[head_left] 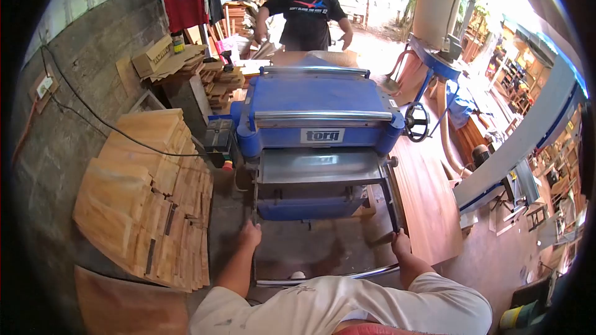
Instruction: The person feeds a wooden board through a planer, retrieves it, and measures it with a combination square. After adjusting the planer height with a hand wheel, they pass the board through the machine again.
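A blue thickness planer (320, 96) marked "torq" stands in front of me, with a shiny metal bed (320, 166) on its near side. From the bed a dark metal extension frame (390, 201) reaches toward me, ending in a chrome roller (347, 275) close to my body. My left hand (250, 234) is closed around the frame's left bar. On the opposite bar my right hand (400, 243) is closed as well. My body leans over the roller and hides part of it.
Stacked boards (152, 211) stand on the left by a block wall. A wide wooden panel (425, 192) lies right of the planer, below its handwheel (416, 122). Beyond the machine stands a person (307, 9) in a dark shirt. A dust collector (437, 12) rises at right.
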Demonstrator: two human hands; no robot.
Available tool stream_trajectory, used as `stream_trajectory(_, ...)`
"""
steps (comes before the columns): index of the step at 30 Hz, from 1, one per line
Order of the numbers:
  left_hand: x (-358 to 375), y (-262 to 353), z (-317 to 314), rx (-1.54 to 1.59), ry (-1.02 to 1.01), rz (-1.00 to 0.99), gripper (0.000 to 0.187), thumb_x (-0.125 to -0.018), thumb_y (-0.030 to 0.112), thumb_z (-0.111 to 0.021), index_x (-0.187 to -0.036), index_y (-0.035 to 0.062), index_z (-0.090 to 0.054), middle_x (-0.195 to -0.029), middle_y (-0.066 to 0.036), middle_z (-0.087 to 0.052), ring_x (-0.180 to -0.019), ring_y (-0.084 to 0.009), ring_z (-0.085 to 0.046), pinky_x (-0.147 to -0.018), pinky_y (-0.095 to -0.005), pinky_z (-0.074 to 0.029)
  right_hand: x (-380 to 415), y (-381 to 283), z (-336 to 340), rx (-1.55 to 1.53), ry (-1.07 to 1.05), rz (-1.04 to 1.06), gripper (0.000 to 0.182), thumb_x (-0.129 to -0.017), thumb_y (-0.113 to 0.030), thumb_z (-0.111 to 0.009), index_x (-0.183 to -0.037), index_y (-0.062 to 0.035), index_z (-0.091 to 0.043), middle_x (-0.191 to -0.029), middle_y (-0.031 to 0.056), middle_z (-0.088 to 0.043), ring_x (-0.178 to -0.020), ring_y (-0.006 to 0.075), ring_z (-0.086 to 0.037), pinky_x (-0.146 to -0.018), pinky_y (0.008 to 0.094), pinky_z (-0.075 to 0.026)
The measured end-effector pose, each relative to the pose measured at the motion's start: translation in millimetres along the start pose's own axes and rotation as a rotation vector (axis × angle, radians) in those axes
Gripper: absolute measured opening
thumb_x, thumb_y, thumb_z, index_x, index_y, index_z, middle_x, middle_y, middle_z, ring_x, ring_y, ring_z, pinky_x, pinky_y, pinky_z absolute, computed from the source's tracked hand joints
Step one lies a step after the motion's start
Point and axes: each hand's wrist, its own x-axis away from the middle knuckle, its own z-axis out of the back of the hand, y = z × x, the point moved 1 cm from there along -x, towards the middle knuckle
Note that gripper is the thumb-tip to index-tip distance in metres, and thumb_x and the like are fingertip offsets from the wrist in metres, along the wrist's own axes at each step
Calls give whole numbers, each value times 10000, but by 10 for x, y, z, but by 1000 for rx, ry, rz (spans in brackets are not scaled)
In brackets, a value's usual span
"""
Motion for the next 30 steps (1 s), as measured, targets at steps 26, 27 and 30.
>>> stream_trajectory(26,41,63,47,5,-187,118,321,-933,324,-553,-1065,39,-617,-984,-189,-681,-952,-417,-628,-824,-520,-475,-5,35,-111,25,54,-35,346,-948,-358,-517,-1100,-48,-534,-916,283,-607,-902,447,-605,-792,531,-472)
stream_trajectory(27,54,90,87,2,-187,116,321,-933,324,-553,-1065,39,-617,-984,-189,-681,-952,-417,-628,-824,-520,-475,-6,38,-123,29,63,-29,345,-948,-359,-519,-1103,-51,-536,-922,287,-611,-902,447,-607,-791,531,-473)
stream_trajectory(30,83,164,177,35,-228,133,357,-947,358,-513,-1037,28,-615,-1016,-247,-649,-986,-436,-606,-852,-520,-472,49,-21,-31,41,63,-10,333,-951,-342,-516,-1094,-41,-519,-896,280,-630,-874,451,-620,-773,537,-485)
